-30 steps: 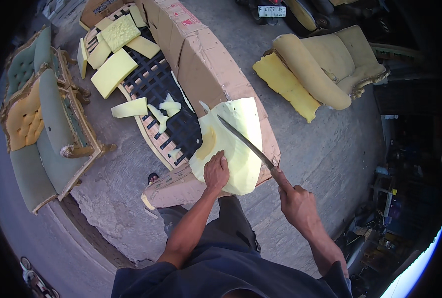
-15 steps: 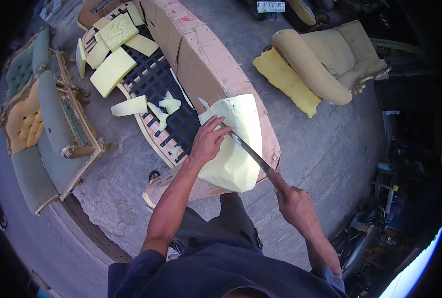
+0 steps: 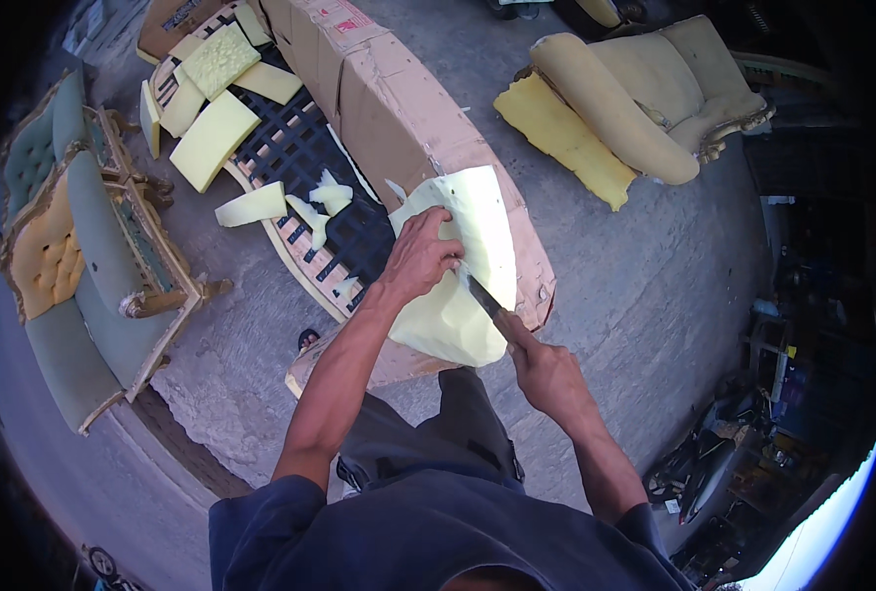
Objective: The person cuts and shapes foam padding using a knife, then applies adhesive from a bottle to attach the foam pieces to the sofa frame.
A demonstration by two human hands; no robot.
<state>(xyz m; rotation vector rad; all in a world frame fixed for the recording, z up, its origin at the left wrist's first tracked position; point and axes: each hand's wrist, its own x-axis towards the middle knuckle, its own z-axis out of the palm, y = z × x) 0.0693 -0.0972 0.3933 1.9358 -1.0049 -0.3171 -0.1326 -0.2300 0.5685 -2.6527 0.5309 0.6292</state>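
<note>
A pale yellow foam sheet is draped over the near corner of a cardboard-covered sofa frame. My left hand rests on the foam with its fingers curled, gripping it beside the blade. My right hand is wrapped round the handle of a long knife. The blade points away and to the left, and its tip meets the foam just by my left fingertips. How deep the tip sits in the foam is hidden.
Foam blocks and small foam scraps lie on the frame's dark webbing. On the left stand green tufted armchairs. A beige sofa with a yellow foam flap is at the far right. Dark clutter lines the right side.
My right hand has pushed the knife forward and left, so less blade shows. My left fingers have curled from a straighter reach. The whole view has shifted slightly.
</note>
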